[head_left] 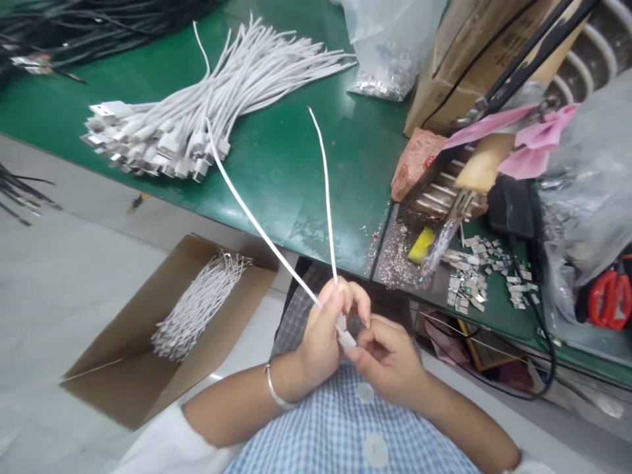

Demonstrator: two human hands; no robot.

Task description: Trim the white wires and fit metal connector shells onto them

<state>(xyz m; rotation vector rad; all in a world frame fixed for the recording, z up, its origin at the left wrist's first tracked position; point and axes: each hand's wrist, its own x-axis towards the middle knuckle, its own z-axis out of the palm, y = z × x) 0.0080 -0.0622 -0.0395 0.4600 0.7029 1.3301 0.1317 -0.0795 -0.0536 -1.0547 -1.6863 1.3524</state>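
My left hand [323,329] is closed around white USB cables [261,234], just above my lap. Two white strands rise out of it, one leaning left toward the pile and one nearly upright; whether they are separate cables is hidden in the fingers. White plug ends [347,339] stick out below the left thumb. Against them, the thumb and fingertips of my right hand [390,359] are pinched together at the plug's tip. A big bundle of white USB cables [197,112] lies on the green table [281,171], plugs toward me.
A cardboard box [113,368] with more white cables stands low at left. Black cables [99,33] lie at the far left. On the right are a soldering iron stand with a yellow sponge [421,245], small metal connectors [469,286], red-handled pliers [611,299] and plastic bags [390,39].
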